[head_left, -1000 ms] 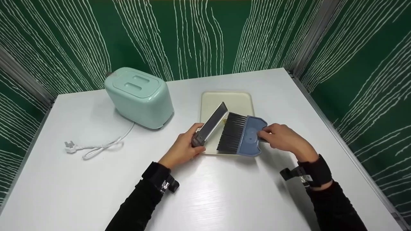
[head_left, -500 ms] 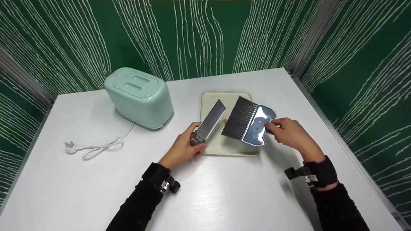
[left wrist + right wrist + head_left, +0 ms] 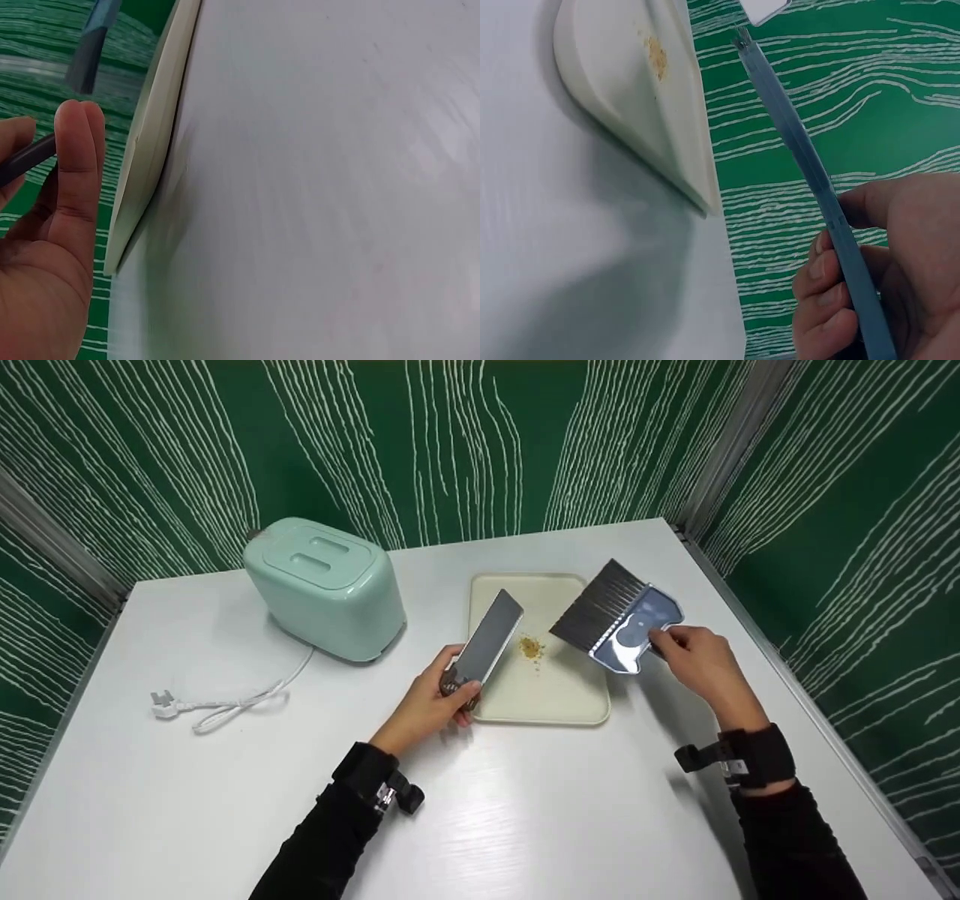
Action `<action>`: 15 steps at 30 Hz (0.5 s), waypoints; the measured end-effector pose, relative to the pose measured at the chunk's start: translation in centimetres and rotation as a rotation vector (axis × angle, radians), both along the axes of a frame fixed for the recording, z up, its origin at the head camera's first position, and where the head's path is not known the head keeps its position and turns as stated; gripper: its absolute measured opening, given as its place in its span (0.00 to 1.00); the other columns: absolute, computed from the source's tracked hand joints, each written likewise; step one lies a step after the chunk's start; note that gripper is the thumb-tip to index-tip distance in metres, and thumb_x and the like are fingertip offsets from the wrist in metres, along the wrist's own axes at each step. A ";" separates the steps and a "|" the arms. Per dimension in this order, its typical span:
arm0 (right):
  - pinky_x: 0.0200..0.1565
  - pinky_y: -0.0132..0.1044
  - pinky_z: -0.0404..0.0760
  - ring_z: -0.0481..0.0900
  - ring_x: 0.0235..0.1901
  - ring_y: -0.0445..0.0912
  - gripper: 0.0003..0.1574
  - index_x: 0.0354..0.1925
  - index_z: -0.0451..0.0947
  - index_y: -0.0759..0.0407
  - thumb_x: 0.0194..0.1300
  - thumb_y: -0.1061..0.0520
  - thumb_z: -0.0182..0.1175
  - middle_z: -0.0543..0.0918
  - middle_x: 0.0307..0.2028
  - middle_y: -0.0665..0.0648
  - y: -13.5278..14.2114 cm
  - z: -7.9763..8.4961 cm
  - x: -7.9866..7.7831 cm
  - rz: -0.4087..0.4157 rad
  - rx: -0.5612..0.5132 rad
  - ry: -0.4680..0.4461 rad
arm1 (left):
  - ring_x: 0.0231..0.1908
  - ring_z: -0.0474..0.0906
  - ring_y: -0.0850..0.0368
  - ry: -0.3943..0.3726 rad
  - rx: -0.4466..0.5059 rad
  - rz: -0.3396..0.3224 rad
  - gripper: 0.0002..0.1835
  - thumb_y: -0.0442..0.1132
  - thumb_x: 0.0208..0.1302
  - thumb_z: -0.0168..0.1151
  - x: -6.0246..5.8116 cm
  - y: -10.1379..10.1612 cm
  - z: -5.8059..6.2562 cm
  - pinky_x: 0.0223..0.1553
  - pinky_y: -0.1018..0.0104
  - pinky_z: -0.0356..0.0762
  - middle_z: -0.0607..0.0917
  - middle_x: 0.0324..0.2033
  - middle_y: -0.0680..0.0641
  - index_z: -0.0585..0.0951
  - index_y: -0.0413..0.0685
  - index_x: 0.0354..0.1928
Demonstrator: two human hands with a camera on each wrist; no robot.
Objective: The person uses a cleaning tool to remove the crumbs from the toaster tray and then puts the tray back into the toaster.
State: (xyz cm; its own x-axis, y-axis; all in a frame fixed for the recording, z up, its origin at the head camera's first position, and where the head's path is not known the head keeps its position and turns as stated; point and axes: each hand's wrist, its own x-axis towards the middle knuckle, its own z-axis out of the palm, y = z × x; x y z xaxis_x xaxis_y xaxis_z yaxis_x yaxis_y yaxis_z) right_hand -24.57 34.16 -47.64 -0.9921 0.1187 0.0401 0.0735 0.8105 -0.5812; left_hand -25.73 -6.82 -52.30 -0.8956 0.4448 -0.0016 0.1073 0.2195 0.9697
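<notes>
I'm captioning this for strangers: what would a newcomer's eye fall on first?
Probably the mint-green toaster, at the back left of the white table. Next, the blue brush in the right grip, held clear of the cream tray. Then the yellowish crumbs near the tray's middle.

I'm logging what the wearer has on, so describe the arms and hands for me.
The left sleeve and right sleeve are both black. The left wristband and right wristband are wide and black, each with a small black mount and a silvery piece. The left hand and right hand wear no gloves.
</notes>
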 end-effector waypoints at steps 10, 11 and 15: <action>0.35 0.41 0.69 0.76 0.38 0.58 0.34 0.36 0.80 0.61 0.82 0.36 0.48 0.83 0.35 0.63 2.8 -2.4 -0.6 -0.091 -0.003 -0.030 | 0.22 0.86 0.55 -0.045 0.087 0.025 0.30 0.39 0.78 0.65 -0.1 0.2 0.0 0.27 0.53 0.92 0.88 0.36 0.38 0.68 0.58 0.77; 0.35 0.41 0.69 0.77 0.38 0.58 0.34 0.36 0.81 0.62 0.82 0.36 0.48 0.83 0.34 0.64 3.0 -2.6 -0.7 -0.101 -0.006 -0.032 | 0.22 0.86 0.55 -0.053 0.097 0.027 0.30 0.39 0.78 0.65 -0.1 0.3 0.0 0.27 0.54 0.92 0.88 0.36 0.38 0.68 0.57 0.76; 0.35 0.41 0.70 0.77 0.37 0.59 0.35 0.37 0.81 0.64 0.82 0.36 0.47 0.83 0.33 0.63 3.7 -3.5 -0.8 -0.140 -0.008 -0.041 | 0.23 0.87 0.55 -0.094 0.145 0.031 0.30 0.36 0.78 0.64 0.0 0.4 0.1 0.28 0.56 0.92 0.89 0.38 0.34 0.67 0.55 0.76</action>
